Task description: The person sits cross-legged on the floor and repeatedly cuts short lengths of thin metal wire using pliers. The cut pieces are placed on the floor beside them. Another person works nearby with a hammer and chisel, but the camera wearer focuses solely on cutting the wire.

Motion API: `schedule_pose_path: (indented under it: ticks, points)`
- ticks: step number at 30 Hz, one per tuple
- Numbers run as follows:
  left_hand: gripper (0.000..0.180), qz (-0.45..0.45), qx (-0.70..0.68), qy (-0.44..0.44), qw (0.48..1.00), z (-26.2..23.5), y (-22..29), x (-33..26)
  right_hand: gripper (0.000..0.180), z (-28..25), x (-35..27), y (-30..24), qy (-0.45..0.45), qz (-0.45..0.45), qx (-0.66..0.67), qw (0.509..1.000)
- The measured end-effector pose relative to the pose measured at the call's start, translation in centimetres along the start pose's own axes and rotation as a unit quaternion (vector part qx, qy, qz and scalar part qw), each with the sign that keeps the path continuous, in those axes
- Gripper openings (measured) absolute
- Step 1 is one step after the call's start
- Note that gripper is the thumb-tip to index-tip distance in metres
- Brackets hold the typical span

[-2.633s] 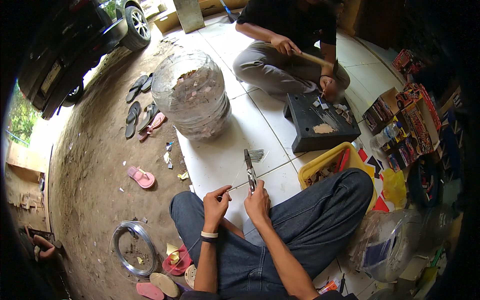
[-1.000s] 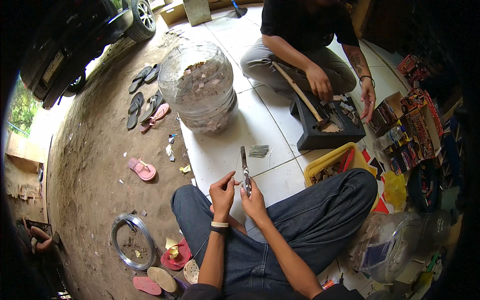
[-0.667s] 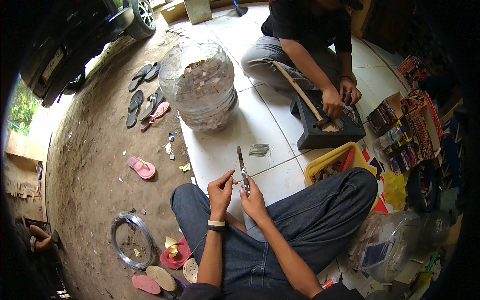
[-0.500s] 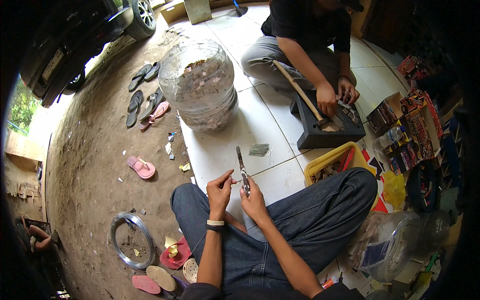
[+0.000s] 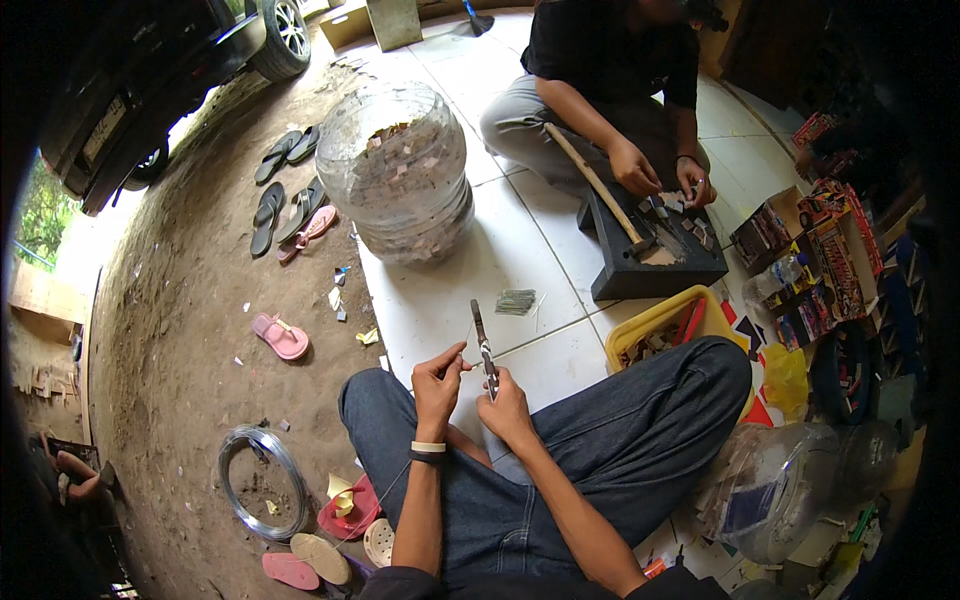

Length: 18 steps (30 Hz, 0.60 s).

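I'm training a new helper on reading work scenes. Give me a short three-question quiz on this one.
1. True or false: the right hand holds the pliers.
2. What does the left hand pinch? A) a hammer B) a thin wire C) a sandal
3. What lies on the dirt left of the person's knee: the wire coil or the big jar?

Key: 1 true; 2 B; 3 the wire coil.

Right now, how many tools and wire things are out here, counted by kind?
Pliers: 1, gripped in the right hand
Hammer: 1, in the other person's hand
Wire coil: 1, lying on the dirt
Wire strand: 1, pinched by the left hand
Total: 4
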<state>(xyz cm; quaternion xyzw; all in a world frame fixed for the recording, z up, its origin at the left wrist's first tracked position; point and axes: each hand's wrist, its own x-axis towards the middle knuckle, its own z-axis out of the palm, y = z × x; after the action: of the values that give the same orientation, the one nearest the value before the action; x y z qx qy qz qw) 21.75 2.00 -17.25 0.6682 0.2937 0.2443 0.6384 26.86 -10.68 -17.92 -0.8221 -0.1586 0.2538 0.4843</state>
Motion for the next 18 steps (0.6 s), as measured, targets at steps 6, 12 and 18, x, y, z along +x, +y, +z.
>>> schedule_pose_path:
  ticks: [6,12,18]
  points:
    - [0.028,-0.014,0.017,-0.005,1.000,-0.2,0.3,0.0,0.044,-0.2,-0.1,-1.2,-0.001,0.037,-0.010,0.999]
    - [0.028,-0.016,0.015,-0.009,1.000,-0.2,0.1,0.1,0.043,-0.6,-0.4,-1.3,-0.014,0.038,0.001,0.999]
    - [0.028,-0.018,0.017,-0.012,1.000,-0.6,-0.1,0.2,0.040,0.0,0.3,-0.6,-0.005,0.038,0.029,0.999]
